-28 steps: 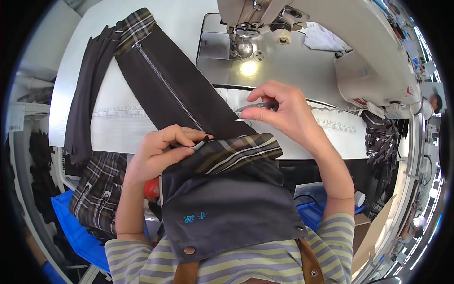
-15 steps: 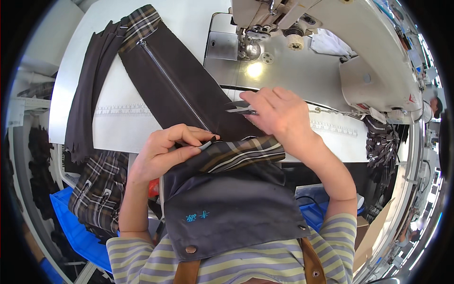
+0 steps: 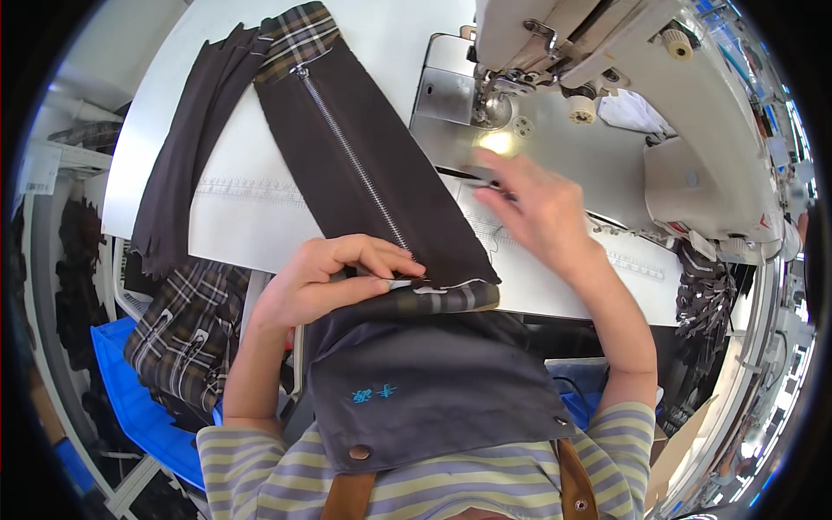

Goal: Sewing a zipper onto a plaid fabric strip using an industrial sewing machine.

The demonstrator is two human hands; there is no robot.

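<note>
A long dark brown fabric panel (image 3: 403,143) lies slantwise across the white table, with a silver metal zipper (image 3: 347,149) along its middle. Plaid cloth is joined to its far end, and a plaid strip (image 3: 468,300) folds over at its near end. My left hand (image 3: 334,282) pinches the near end of the panel beside the zipper's end; a small pale bit shows at the thumb. Off the panel's right side, my right hand (image 3: 550,212) holds small thread snips (image 3: 487,180), blurred by motion. A loose thread (image 3: 495,243) curls by the panel's right edge.
A sewing machine (image 3: 711,165) stands at the right, its metal bed lit near the needle. Dark strips (image 3: 186,156) hang over the table's left side. Plaid pieces (image 3: 186,334) fill a blue bin (image 3: 139,407) at lower left. A ruler scale (image 3: 247,188) runs along the table.
My right hand has moved right with the snips, away from the panel. The panel's near right corner and white-edged plaid strip now show more. The whole scene has shifted slightly right in view.
</note>
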